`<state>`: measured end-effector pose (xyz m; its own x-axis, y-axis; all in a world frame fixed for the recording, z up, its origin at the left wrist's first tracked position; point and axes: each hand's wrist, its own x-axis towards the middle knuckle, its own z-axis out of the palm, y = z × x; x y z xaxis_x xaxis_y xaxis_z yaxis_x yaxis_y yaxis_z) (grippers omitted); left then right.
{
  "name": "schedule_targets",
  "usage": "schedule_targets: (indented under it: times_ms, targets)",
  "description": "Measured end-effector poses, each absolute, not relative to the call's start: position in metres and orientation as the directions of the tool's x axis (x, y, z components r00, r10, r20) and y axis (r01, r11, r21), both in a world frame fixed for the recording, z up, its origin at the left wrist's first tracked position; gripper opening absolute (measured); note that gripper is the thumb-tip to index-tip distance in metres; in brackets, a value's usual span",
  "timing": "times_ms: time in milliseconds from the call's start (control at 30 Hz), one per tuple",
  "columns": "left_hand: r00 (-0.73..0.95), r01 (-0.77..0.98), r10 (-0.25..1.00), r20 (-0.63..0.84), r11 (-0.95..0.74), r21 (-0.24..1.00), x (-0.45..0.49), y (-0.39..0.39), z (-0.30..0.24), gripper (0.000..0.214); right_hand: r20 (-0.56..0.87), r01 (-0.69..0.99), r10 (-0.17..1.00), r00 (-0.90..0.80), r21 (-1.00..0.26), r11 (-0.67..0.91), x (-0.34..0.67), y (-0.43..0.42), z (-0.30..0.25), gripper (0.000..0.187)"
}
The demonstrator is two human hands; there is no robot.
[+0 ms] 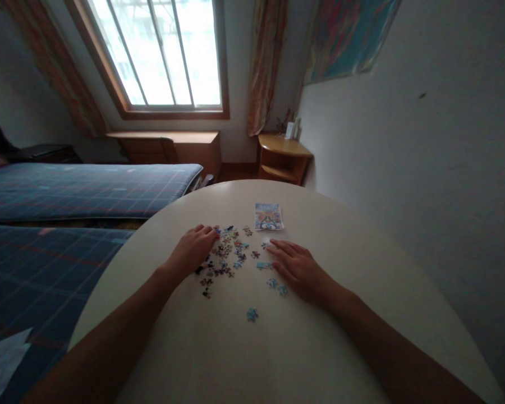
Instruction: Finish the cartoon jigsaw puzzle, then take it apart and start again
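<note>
A loose pile of small jigsaw puzzle pieces point(223, 249) lies on the round pale table point(332, 219). My left hand point(193, 247) rests at the pile's left side, fingers curled together and fingertips down among the upper pieces; what they pinch, if anything, is hidden. To the right of the pile, my right hand point(297, 266) lies low with fingers spread. Its fingertips reach a small puzzle piece point(265, 245), and its thumb is beside a light blue strip of puzzle point(263, 265). Pale blue pieces point(276, 286) sit just below that hand. Nearer me lies a separate bluish piece point(252, 314).
A printed picture sheet or packet point(268, 216) lies beyond the hands. Left of the table stands a bed with a blue plaid cover point(79, 191), with white paper point(4, 359) at lower left. A wall point(425, 168) runs along the right; a corner shelf point(284, 145) stands behind.
</note>
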<state>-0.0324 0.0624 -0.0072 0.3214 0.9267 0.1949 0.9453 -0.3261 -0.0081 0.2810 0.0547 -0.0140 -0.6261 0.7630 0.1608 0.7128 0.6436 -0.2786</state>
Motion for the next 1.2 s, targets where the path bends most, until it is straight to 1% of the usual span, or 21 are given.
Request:
schedule_targets:
  times_ms: [133, 233, 400, 567, 667, 800, 1033, 1200]
  targets:
    - [0.292, 0.956, 0.935, 0.203, -0.287, -0.054, -0.026, 0.061, -0.004, 0.023, 0.175, 0.69, 0.758, -0.628, -0.326, 0.646, 0.261, 0.065, -0.005, 0.046]
    - [0.276, 0.961, 0.938, 0.212, -0.267, -0.068, -0.023, 0.06, -0.003, 0.024, 0.184, 0.646, 0.701, -0.689, -0.283, 0.709, 0.232, 0.08, 0.003, 0.042]
    - [0.277, 0.961, 0.937, 0.213, -0.27, -0.064, -0.021, 0.057, 0.0, 0.023, 0.192, 0.629, 0.663, -0.723, -0.213, 0.748, 0.179, 0.108, 0.015, 0.038]
    - [0.283, 0.959, 0.937, 0.207, -0.279, -0.049, -0.022, 0.053, 0.002, 0.02, 0.166, 0.765, 0.796, -0.583, -0.22, 0.606, 0.146, 0.131, 0.017, 0.033]
    - [0.288, 0.957, 0.936, 0.203, -0.286, -0.039, -0.023, 0.052, 0.003, 0.021, 0.129, 0.804, 0.838, -0.531, -0.236, 0.546, 0.137, 0.144, 0.014, 0.032]
    - [0.285, 0.958, 0.939, 0.195, -0.287, -0.015, -0.023, 0.052, 0.003, 0.021, 0.058, 0.814, 0.851, -0.521, -0.267, 0.516, 0.132, 0.155, 0.011, 0.027]
    - [0.273, 0.96, 0.943, 0.189, -0.279, 0.005, -0.022, 0.052, 0.003, 0.021, -0.074, 0.833, 0.87, -0.487, -0.338, 0.438, 0.127, 0.162, 0.013, 0.029]
    - [0.278, 0.959, 0.941, 0.19, -0.282, -0.008, -0.023, 0.052, 0.003, 0.021, -0.105, 0.848, 0.886, -0.451, -0.362, 0.388, 0.129, 0.17, 0.013, 0.03]
